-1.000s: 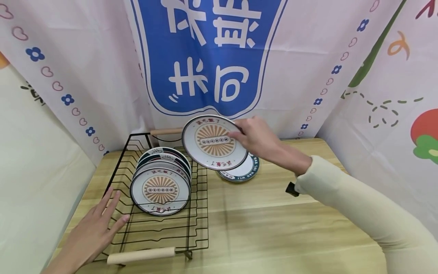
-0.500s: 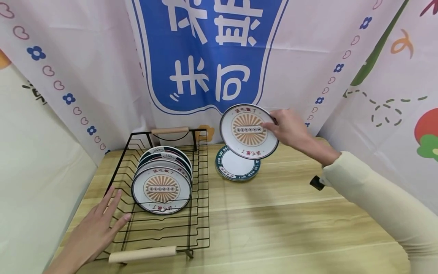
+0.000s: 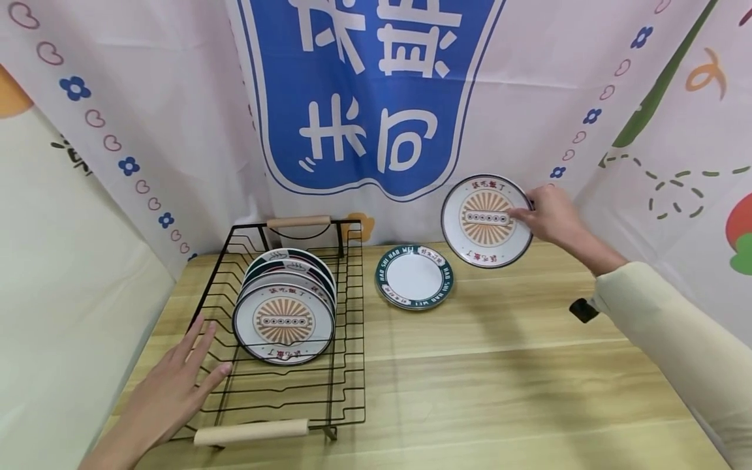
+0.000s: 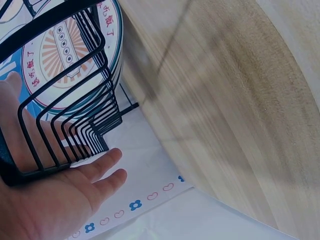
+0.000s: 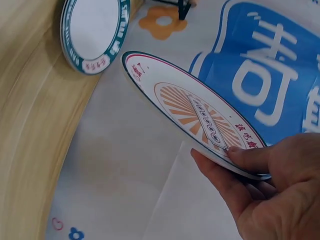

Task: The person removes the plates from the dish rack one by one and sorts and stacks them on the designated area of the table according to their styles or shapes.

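Note:
My right hand (image 3: 555, 215) pinches the right rim of a white plate (image 3: 486, 245) with an orange sunburst, thumb on its face and fingers behind. This plate is held up in the air, right of a green-rimmed plate (image 3: 414, 277) lying on the table. On the left stands a black wire dish rack (image 3: 276, 390), where several plates lean one behind another; the front plate (image 3: 284, 349) bears the same sunburst. Beside the rack's left side my left hand (image 3: 170, 385) rests with fingers spread. In the left wrist view its fingers (image 4: 107, 187) lie against the rack's wires.
Wooden handles sit at the rack's near end (image 3: 252, 432) and far end (image 3: 298, 222). The wooden table (image 3: 470, 391) reaches back to a printed cloth (image 3: 529, 85) that hangs behind it and at both sides.
My right hand has carried the sunburst plate rightward, away from the rack, uncovering the green-rimmed plate on the table. The left hand stays beside the rack.

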Motion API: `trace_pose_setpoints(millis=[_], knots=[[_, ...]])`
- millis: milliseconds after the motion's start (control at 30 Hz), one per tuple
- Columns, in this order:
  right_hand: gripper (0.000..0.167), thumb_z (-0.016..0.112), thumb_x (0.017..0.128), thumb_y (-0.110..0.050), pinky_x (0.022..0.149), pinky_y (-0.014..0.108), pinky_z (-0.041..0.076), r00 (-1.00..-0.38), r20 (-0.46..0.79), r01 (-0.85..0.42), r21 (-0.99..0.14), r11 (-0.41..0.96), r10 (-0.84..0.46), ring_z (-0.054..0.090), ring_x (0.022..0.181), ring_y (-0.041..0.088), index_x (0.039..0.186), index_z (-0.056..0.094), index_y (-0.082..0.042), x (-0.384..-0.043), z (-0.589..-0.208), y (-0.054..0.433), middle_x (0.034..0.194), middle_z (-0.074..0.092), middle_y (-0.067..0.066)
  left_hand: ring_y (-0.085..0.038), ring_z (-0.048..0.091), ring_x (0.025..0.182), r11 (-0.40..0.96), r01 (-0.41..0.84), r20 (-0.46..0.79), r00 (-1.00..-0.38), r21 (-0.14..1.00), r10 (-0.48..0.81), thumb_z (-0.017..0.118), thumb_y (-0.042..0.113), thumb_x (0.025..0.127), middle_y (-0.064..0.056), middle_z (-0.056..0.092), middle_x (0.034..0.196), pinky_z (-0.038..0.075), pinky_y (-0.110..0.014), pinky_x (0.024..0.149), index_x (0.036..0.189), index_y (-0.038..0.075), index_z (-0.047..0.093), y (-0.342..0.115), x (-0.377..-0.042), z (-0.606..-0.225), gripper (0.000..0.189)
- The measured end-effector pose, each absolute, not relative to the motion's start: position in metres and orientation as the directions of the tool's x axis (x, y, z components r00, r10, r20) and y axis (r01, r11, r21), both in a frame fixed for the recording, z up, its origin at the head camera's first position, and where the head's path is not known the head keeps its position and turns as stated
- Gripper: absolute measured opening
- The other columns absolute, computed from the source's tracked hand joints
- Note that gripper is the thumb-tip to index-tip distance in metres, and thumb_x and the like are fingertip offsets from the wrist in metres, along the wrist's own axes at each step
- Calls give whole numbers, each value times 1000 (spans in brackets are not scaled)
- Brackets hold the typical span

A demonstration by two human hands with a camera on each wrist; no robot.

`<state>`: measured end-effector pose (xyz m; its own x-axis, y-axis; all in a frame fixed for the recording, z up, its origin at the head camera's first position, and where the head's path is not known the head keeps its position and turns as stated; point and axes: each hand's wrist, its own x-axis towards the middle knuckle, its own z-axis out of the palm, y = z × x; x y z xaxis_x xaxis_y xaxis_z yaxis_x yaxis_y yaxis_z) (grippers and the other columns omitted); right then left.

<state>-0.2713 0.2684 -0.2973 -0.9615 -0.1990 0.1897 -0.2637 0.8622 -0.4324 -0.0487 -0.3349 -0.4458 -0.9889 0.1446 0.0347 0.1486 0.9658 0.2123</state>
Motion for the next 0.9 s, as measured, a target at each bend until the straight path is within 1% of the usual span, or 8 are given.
trace_pose_setpoints(millis=[133, 233, 300, 367, 467, 533, 700, 900], knots=[[26, 76, 98, -10, 46, 28, 45, -968, 177, -238, -422, 875, -177, 59, 59, 25, 95, 71, 15, -279, -307, 288, 81, 69, 27, -66, 39, 136, 966, 147, 39, -989, 211, 142, 51, 51, 110, -21, 2, 177, 40, -80, 101, 169, 1, 18, -335, -48, -447, 83], [29, 74, 98, -9, 47, 28, 46, -980, 128, -192, -455, 870, -149, 60, 59, 24, 102, 69, 20, -285, -316, 302, 82, 69, 28, -66, 39, 136, 967, 145, 41, -989, 210, 140, 51, 50, 110, -21, 2, 177, 40, -80, 101, 168, 1, 18, -336, -48, -447, 83], [33, 73, 99, -7, 48, 30, 51, -989, 82, -149, -502, 852, -124, 63, 59, 24, 113, 65, 22, -287, -324, 311, 84, 71, 30, -66, 39, 137, 967, 143, 35, -990, 212, 139, 51, 51, 110, -21, 2, 177, 40, -80, 103, 169, 1, 18, -336, -48, -446, 83], [42, 72, 99, -4, 53, 32, 57, -994, 45, -111, -560, 821, -104, 67, 65, 25, 129, 58, 21, -289, -333, 320, 95, 71, 33, -65, 38, 138, 967, 143, 32, -990, 213, 139, 51, 51, 110, -22, 3, 177, 39, -79, 104, 169, 1, 17, -336, -49, -445, 84], [56, 71, 98, 0, 61, 36, 64, -997, -12, -50, -649, 759, -75, 71, 72, 26, 145, 45, 18, -290, -349, 332, 110, 67, 38, -65, 38, 138, 966, 145, 30, -989, 213, 141, 51, 50, 110, -22, 3, 177, 39, -79, 105, 169, 1, 17, -335, -50, -442, 84], [57, 71, 99, -1, 64, 35, 65, -997, -59, 1, -684, 730, -55, 72, 73, 24, 144, 44, 19, -292, -360, 339, 109, 68, 36, -65, 38, 138, 966, 148, 34, -989, 211, 144, 51, 50, 110, -23, 4, 176, 39, -78, 104, 168, 0, 18, -334, -51, -441, 83], [44, 69, 101, -6, 66, 32, 65, -984, -179, 127, -706, 696, -2, 71, 66, 17, 124, 53, 27, -295, -382, 356, 86, 72, 21, -65, 38, 138, 965, 150, 30, -989, 214, 147, 51, 49, 110, -25, 5, 176, 40, -78, 105, 168, 0, 17, -332, -50, -440, 83], [40, 68, 102, -8, 65, 30, 64, -964, -264, 217, -700, 680, 36, 70, 65, 15, 122, 56, 25, -294, -401, 366, 83, 70, 13, -65, 37, 139, 967, 143, 25, -990, 209, 141, 51, 49, 110, -26, 6, 175, 40, -78, 105, 168, 0, 17, -333, -49, -441, 83]])
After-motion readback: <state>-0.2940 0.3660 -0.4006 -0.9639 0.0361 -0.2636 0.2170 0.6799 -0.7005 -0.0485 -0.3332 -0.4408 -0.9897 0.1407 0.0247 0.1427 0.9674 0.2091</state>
